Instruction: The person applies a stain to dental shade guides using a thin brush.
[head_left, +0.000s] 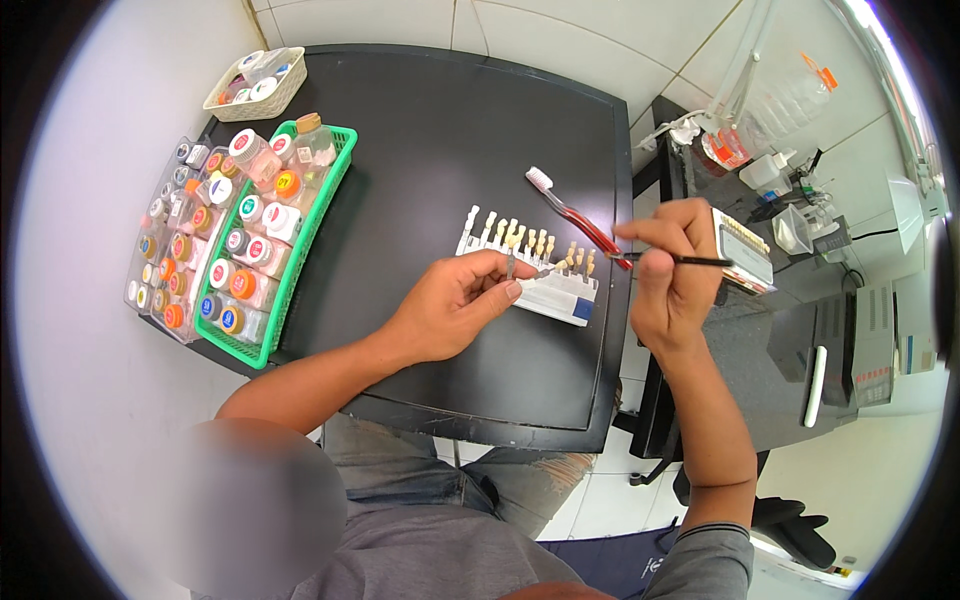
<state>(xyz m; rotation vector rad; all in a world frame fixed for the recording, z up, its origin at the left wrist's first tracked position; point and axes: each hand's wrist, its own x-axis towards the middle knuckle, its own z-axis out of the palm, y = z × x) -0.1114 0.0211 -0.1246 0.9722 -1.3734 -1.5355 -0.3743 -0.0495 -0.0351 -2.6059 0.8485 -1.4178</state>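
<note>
left hand [450, 305], thumb and forefinger pinched on a grey-stemmed tooth sample [546, 272], above a white rack [545, 298] of similar samples; right hand [672, 280], fingers closed on a thin dark stick [700, 261], raised right of the rack. farther out, a red toothbrush [585, 222] slants near those fingers; a green basket [302, 250] of jars stands left on the black table [420, 160].
</note>
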